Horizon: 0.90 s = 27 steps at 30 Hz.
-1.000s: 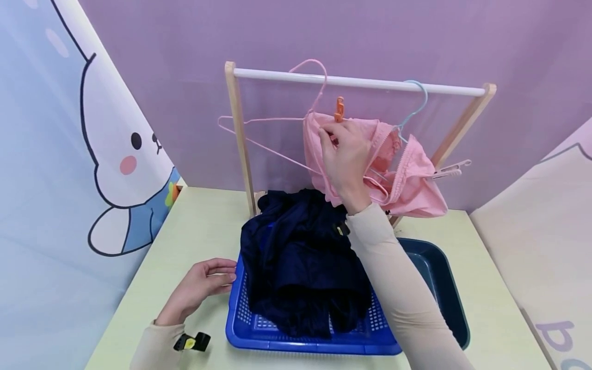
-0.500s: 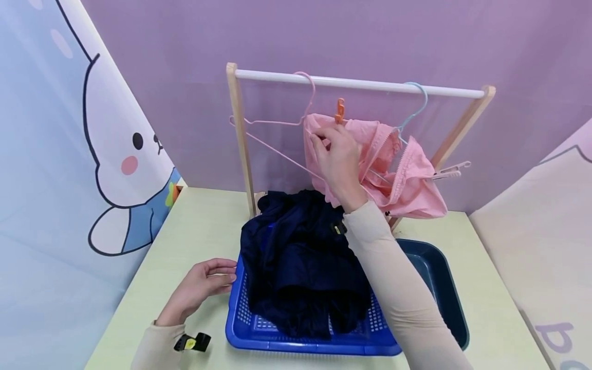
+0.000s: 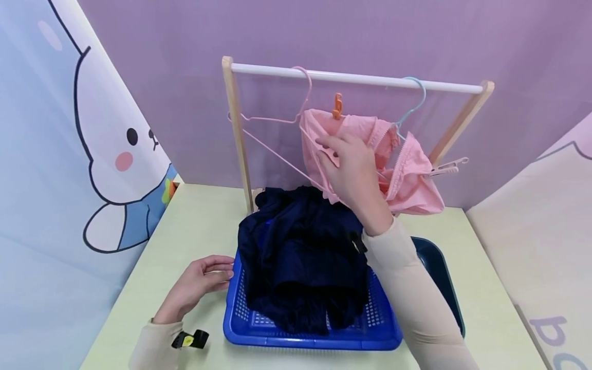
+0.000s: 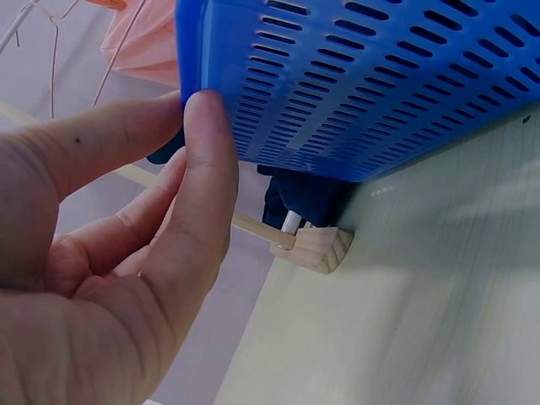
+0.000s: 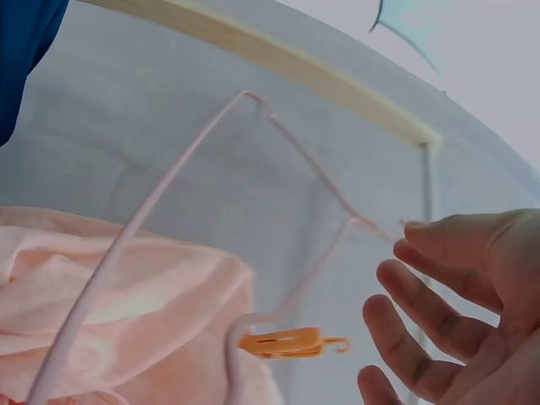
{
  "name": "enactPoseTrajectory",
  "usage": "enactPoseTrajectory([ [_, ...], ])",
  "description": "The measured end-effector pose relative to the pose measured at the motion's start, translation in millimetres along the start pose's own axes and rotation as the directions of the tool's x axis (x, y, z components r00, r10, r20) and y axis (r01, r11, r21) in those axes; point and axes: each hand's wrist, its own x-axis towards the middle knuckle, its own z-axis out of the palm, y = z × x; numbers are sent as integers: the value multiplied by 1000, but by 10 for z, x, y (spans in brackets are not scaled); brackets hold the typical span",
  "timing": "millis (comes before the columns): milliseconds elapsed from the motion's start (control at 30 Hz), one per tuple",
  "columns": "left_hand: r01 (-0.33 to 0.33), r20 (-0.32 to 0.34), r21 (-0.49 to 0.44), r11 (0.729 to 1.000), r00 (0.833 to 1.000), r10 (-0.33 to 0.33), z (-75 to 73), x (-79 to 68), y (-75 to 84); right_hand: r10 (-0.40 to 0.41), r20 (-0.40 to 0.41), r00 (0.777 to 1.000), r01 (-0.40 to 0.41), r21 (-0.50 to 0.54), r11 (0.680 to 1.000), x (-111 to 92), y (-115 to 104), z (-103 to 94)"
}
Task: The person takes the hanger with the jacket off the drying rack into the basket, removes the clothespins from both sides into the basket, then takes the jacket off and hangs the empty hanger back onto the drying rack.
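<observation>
My right hand (image 3: 349, 164) is in front of a pink garment with a zip (image 3: 416, 192), its thumb and fingers apart. In the right wrist view, a pink clothes hanger (image 5: 160, 190) passes close by the fingertips. This hanger hooks over the white rail (image 3: 356, 77), left of a light blue hanger (image 3: 422, 97) at the garment's neck. An orange clothes peg (image 3: 337, 106) is on the garment's upper edge. My left hand (image 3: 199, 282) touches the left rim of a blue plastic basket (image 3: 314, 341) with its fingertips. Dark navy clothing (image 3: 305, 257) is heaped in the basket.
Wooden posts (image 3: 238, 133) hold up the rail behind the basket. A pale pink peg (image 3: 448, 167) sticks out from the garment's right side. Partly behind my right forearm lies a dark teal tray (image 3: 439, 267). Printed curtains close in both sides of the pale table (image 3: 208, 216).
The pink hanger's hook came down onto the rail and the hanger shifted right, then settled. My right hand's fingers have parted and moved slightly right. The left hand stays at the basket.
</observation>
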Motion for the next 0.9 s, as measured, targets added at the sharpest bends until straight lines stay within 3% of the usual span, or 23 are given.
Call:
enactPoseTrajectory([
  [233,1,0,2,1000,1000,-1,-7,-1,-2,-195,24,980,195,18,981,-301,-144,-63],
  [400,0,0,4,1000,1000,0,-1,4,-11,-242,147,959,237,54,970,-450,-188,29],
  [533,1,-3,8,1000,1000,-1,-21,3,-32,-283,273,919,285,32,958,-509,-207,257],
  [667,5,-5,5,1000,1000,-4,-28,18,-47,-298,438,848,342,-24,939,-585,-196,631],
  [800,13,-1,-10,1000,1000,-13,-12,38,-51,-231,627,744,338,-55,940,-642,-168,1018],
  [900,15,-3,-13,1000,1000,-16,-8,36,-49,-163,721,673,326,-92,941,-649,-176,1221],
])
